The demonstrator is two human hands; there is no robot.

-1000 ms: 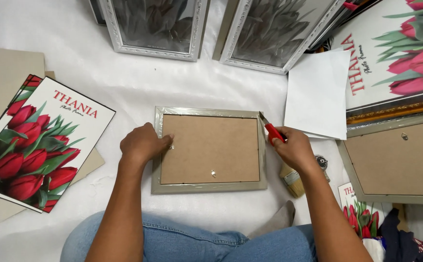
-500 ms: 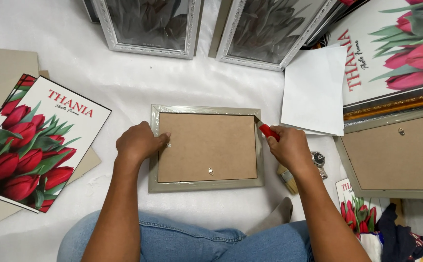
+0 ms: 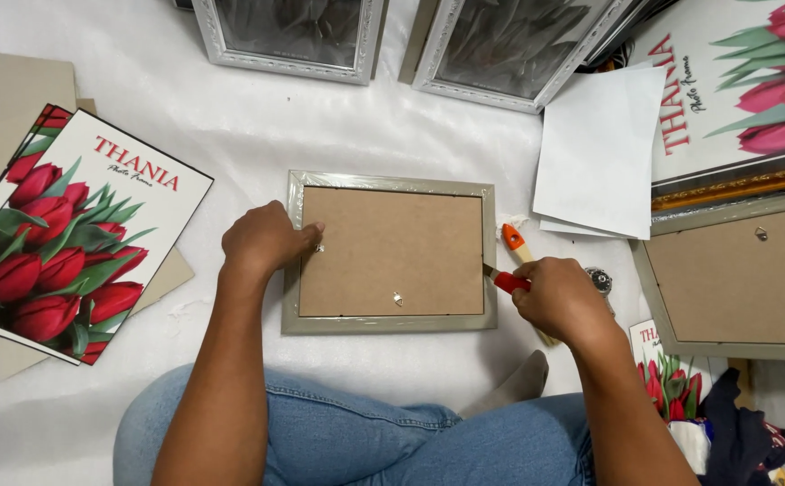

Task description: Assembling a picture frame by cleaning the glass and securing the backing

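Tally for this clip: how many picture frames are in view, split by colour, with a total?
Silver-grey rectangular picture frames lying back up: 2, one under both hands, one at the right edge
Silver ornate picture frames with dark glass at the top: 2
Gold-edged picture frame at upper right: 1
Total: 5

A stack of red tulip prints point(image 3: 68, 234) lies at the left. Two silver frames point(image 3: 289, 36) lean at the top, white paper sheets point(image 3: 601, 153) lie beside a brush point(image 3: 517, 245).
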